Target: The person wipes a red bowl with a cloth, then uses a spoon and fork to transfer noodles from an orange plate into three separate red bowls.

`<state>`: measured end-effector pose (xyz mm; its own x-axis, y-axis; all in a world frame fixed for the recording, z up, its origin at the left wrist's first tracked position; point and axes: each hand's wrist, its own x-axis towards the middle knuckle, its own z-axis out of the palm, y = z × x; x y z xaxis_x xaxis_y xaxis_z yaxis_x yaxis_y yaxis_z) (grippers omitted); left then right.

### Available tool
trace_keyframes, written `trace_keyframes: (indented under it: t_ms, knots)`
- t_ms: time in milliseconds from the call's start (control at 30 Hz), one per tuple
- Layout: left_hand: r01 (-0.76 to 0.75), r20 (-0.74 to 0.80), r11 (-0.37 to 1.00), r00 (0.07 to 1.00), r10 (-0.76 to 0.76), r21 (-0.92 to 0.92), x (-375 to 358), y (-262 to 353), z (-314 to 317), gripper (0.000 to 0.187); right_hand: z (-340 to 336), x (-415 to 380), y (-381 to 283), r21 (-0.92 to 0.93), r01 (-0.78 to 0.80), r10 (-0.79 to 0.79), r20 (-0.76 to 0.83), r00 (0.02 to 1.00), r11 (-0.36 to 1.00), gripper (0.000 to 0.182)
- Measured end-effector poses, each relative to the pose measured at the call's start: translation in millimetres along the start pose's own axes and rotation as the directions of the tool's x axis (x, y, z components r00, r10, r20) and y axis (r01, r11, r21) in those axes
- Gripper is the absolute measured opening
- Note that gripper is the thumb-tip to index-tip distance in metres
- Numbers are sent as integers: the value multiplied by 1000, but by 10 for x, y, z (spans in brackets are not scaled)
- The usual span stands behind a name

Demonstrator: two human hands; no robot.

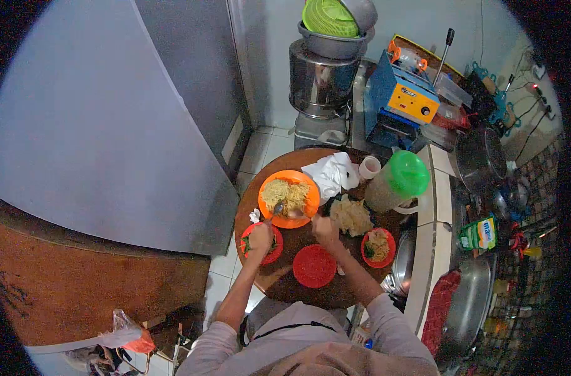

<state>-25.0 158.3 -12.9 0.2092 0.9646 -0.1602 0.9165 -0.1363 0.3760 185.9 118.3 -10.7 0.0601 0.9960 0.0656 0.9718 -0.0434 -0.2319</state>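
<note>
An orange plate (311, 190) of noodles (284, 192) lies on the round brown table. My left hand (260, 239) is closed around the handle of a spoon (278, 207), its bowl in the noodles. Across from it, my right hand (326, 230) grips a thin eating utensil (297, 214) that reaches into the plate's near right side; I cannot tell if it is a fork or a spoon. Beneath the left hand sits a small red plate (277, 250) with green pieces on it. A bare red plate (314, 266) lies between my forearms.
Right of my hands are a heap of pale crackers (352, 215) and a red plate with food (378, 247). Behind them stand a green-lidded container (407, 175), a white cup (370, 167) and white paper (331, 173). A tiled counter edge (426, 238) borders the table.
</note>
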Motion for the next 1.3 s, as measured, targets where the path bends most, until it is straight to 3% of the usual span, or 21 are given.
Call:
trace_keyframes:
  t_ms: [67,133,267,367,433,467,533,567,633,667,767,833,900,967,1033,1100,1200,1300]
  knots:
    - [-10,-35,999,999,9,-32,-95,126,-179,16,-165,88,15,-38,6,-5,17,1000,999,15]
    - [-20,-4,1000,1000,20,5,-133,175,-188,17,-390,160,-23,2,-116,116,19,993,993,18]
    - [-84,25,995,996,83,50,-118,146,39,17,-246,247,58,30,-160,157,79,984,987,18]
    - [-119,103,985,989,106,126,-20,51,364,21,-85,185,35,-97,-46,58,116,992,994,21]
    - [-63,111,993,992,52,99,-72,167,226,22,58,42,47,-271,103,-116,-32,993,957,24]
    - [-9,120,997,993,1,73,-100,213,137,23,126,14,57,-269,108,-120,-30,992,957,24]
    - [-58,37,997,998,56,53,-133,110,245,24,238,-49,77,-229,53,-11,181,983,972,24]
    - [-116,-48,993,992,118,37,-138,79,307,25,297,-77,86,-230,52,-8,185,983,972,24]
    - [-124,-41,992,991,123,-5,-100,65,431,25,370,-109,97,-129,-108,123,114,986,986,24]
    - [-127,-38,991,991,126,-41,-75,55,488,25,398,-119,115,-132,-114,129,114,985,985,24]
    - [-133,-33,981,991,129,-144,-26,42,587,24,444,-109,114,16,-78,77,32,996,997,23]
    - [-86,-2,986,996,86,-144,-50,154,434,22,498,-56,106,172,-81,56,148,987,982,20]
    - [-35,25,990,999,39,-140,-78,239,324,21,626,-67,79,198,-118,96,120,988,973,21]
    - [-26,-62,978,998,14,-206,-105,267,309,17,750,-81,111,226,-155,137,96,986,962,23]
    - [-58,-13,982,998,57,-177,-44,201,445,20,722,-59,114,461,-25,45,-33,998,887,26]
    - [-95,40,984,994,102,-150,-21,191,518,23,663,-48,75,483,-100,95,35,995,870,25]
    - [12,64,987,998,-1,-161,2,231,547,21,540,-3,-29,438,-201,147,155,977,876,26]
    - [-119,-12,985,993,118,-128,38,220,601,20,387,-21,-130,359,-217,149,206,967,908,26]
